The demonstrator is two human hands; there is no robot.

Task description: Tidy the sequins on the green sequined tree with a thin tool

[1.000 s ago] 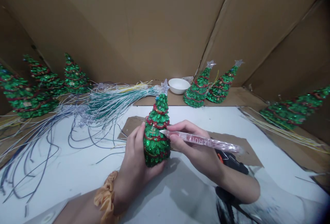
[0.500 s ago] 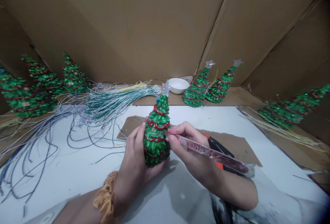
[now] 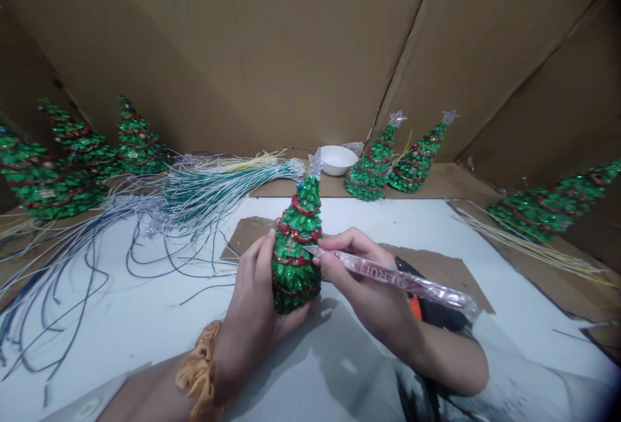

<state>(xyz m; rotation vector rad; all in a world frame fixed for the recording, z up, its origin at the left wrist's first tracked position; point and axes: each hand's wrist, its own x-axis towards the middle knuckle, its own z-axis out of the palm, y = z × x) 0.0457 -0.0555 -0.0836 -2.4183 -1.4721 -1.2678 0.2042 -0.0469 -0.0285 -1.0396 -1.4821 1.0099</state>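
My left hand [image 3: 255,283] cradles a small green sequinned Christmas tree [image 3: 295,260] with red garlands and a clear star on top [image 3: 315,166]. My right hand [image 3: 361,273] pinches a translucent pink pen-like tool [image 3: 392,277] with printed lettering. Its pointed tip touches or nearly touches the tree's right side; the picture does not settle which. The tree's far side is hidden from me.
Several finished sequinned trees [image 3: 138,140] stand along the back, with bundled wires [image 3: 213,192] spreading over a white sheet [image 3: 388,215]. A white bowl [image 3: 336,160] sits behind. A black and orange hot glue gun [image 3: 422,302] lies under my right forearm on a cardboard piece [image 3: 439,273].
The pink tool has swung from sloping steeply down-right to a flatter angle, its rear end rising. My right hand has eased slightly rightward, and the tree leans slightly more to the right.
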